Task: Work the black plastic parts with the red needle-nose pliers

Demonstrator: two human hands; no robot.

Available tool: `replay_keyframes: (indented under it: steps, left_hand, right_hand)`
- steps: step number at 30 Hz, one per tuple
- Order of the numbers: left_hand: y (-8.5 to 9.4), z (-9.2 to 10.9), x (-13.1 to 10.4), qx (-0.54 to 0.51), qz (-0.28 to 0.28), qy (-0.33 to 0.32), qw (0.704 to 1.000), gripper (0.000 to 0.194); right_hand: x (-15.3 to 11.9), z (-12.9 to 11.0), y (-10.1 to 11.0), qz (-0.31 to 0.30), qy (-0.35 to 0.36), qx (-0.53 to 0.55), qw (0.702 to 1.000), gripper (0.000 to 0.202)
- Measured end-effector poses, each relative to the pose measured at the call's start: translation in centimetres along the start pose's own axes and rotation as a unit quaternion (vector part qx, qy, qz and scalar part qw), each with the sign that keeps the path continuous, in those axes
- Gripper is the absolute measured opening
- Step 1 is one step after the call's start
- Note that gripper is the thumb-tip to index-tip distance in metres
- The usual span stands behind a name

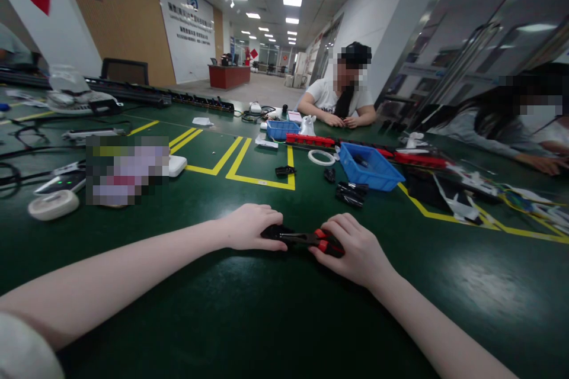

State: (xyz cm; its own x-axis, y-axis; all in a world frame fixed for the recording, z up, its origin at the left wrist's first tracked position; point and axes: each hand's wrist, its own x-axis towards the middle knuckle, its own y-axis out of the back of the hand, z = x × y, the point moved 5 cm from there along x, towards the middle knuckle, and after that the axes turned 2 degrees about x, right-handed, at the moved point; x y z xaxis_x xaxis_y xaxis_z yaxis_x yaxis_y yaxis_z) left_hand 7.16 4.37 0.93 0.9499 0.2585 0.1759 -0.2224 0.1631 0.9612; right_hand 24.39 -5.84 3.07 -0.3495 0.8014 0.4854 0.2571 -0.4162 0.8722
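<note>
My right hand (355, 246) is closed around the red and black handles of a pair of pliers (306, 239), whose jaws point left. In front of me my left hand (251, 228) grips a small black part (275, 232) between thumb and fingers. The jaws of the pliers meet this part at its right end; whether they bite on it is too small to tell. Both hands are low over the green table (249, 308). Beyond them lie a shiny black bundle (352, 193) and two smaller black pieces, one of them a dark part (285, 171) inside yellow tape lines.
A blue bin (371, 167) and a smaller blue bin (283, 129) stand farther back, near a white tape roll (321, 157) and red strips (311, 140). To the left are a blurred-out phone (128, 174) and a white case (176, 166). People sit across the table and at right.
</note>
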Motion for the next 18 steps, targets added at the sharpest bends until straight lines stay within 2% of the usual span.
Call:
replay_keyframes:
  steps: [10,18]
  left_hand:
    - [0.07,0.08,0.04,0.005,-0.001,0.002,1.0,0.041]
    - [-0.01,-0.02,-0.04,0.015,0.003,0.005,1.0,0.041]
  right_hand:
    - [0.11,0.32,-0.12,-0.016,-0.004,-0.007,1.0,0.021]
    - [0.04,0.26,-0.04,0.003,0.009,0.0,1.0,0.023]
